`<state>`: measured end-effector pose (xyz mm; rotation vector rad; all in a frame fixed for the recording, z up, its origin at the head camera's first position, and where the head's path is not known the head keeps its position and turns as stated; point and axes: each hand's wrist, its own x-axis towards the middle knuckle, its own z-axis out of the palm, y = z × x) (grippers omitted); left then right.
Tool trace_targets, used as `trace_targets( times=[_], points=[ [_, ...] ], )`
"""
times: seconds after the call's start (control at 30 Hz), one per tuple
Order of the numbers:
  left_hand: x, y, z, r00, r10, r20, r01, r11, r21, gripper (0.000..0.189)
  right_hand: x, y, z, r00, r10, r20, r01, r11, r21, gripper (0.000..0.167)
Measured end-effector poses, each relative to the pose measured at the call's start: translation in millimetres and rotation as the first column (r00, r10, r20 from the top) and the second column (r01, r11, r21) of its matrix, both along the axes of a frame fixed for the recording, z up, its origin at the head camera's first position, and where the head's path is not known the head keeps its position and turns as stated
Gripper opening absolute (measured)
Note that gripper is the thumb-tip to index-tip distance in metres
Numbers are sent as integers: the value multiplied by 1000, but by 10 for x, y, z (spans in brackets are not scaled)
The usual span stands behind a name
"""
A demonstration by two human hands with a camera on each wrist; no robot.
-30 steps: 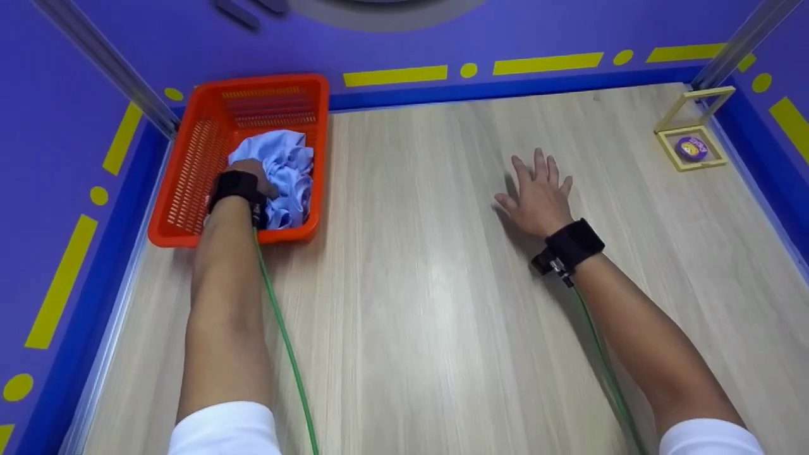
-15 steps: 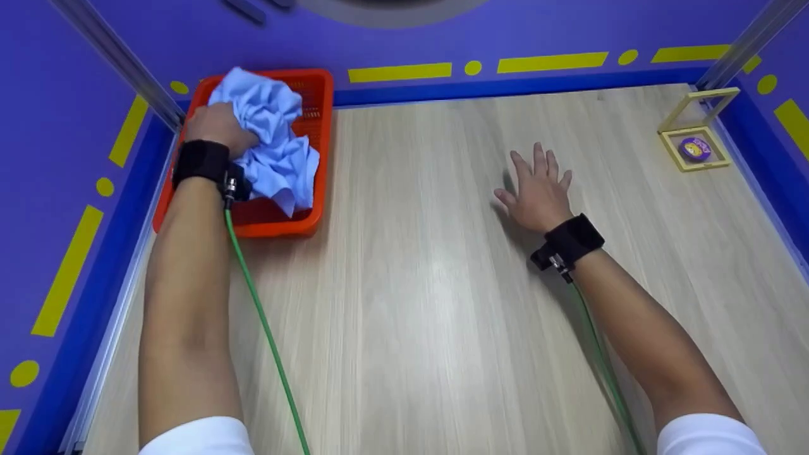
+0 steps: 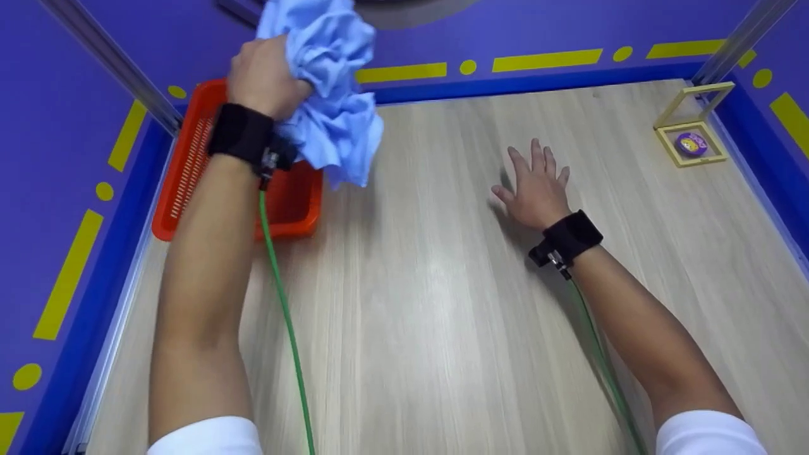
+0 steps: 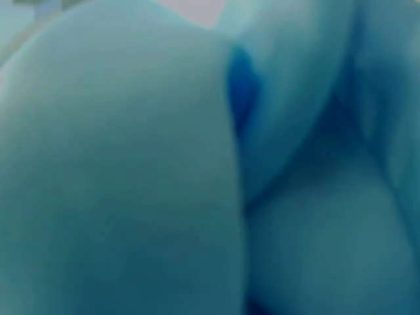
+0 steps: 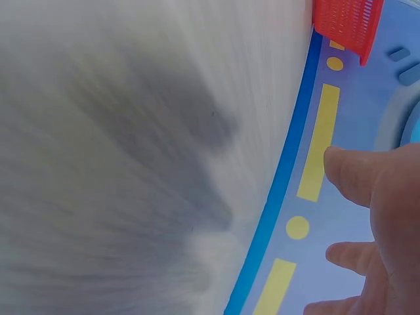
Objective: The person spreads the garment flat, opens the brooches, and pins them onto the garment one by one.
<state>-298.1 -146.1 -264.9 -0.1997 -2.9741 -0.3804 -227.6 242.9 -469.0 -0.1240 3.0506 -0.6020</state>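
A crumpled light-blue cloth (image 3: pixel 335 95) hangs from my left hand (image 3: pixel 262 79), whose fingers grip it above the red plastic basket (image 3: pixel 189 170). The cloth's lower end dangles past the basket's right side. Blurred blue folds of the cloth (image 4: pixel 118 164) fill the left wrist view. My right hand (image 3: pixel 537 193) is at the right-centre of the wooden table (image 3: pixel 430 284), fingers spread and holding nothing. In the right wrist view, fingers of the right hand (image 5: pixel 400 216) show at the right edge, with the basket (image 5: pixel 348 23) in the top right corner.
At the back right corner stands a small wooden frame box (image 3: pixel 693 142) with its lid raised and a round purple tin (image 3: pixel 691 144) inside. Blue walls (image 3: pixel 537 38) with yellow markings enclose the table. Green cables (image 3: pixel 287 316) trail from both wrists.
My left hand has lifted the cloth up out of the basket and moved it upward and to the right. The right hand has stayed in place.
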Motion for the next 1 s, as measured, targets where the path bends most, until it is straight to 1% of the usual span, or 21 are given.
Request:
trace_targets(
  times=[0.1,0.2,0.37,0.53,0.63,0.77,0.9,1.0],
  points=[
    [15,293,-19,999,-37,9,37,999,-3,42,-4,-9,4,1000,-2,2,2,1000,0,79],
    [32,564,-116,996,-84,36,85,996,-24,42,7,-22,14,1000,3,-6,-3,1000,-5,79],
    [78,931,-401,982,-155,106,160,987,-35,41,34,-23,22,1000,13,-19,-13,1000,-15,79],
    [120,1218,-738,956,-246,158,252,968,-18,44,47,-16,18,999,17,-31,-17,1000,-8,79],
    [151,1366,-943,940,-282,192,286,958,7,49,48,-16,13,999,15,-35,-15,1000,-4,78],
    [206,1508,-1161,925,-293,242,294,955,36,59,54,-22,6,999,15,-43,-15,1000,-6,75],
    [236,1584,-1302,909,-318,269,321,947,35,74,55,-23,-6,999,3,-53,-3,1000,-17,77],
    [245,1613,-1365,897,-346,277,349,936,38,76,57,-20,-13,999,-10,-52,8,1000,-21,81]
  ],
)
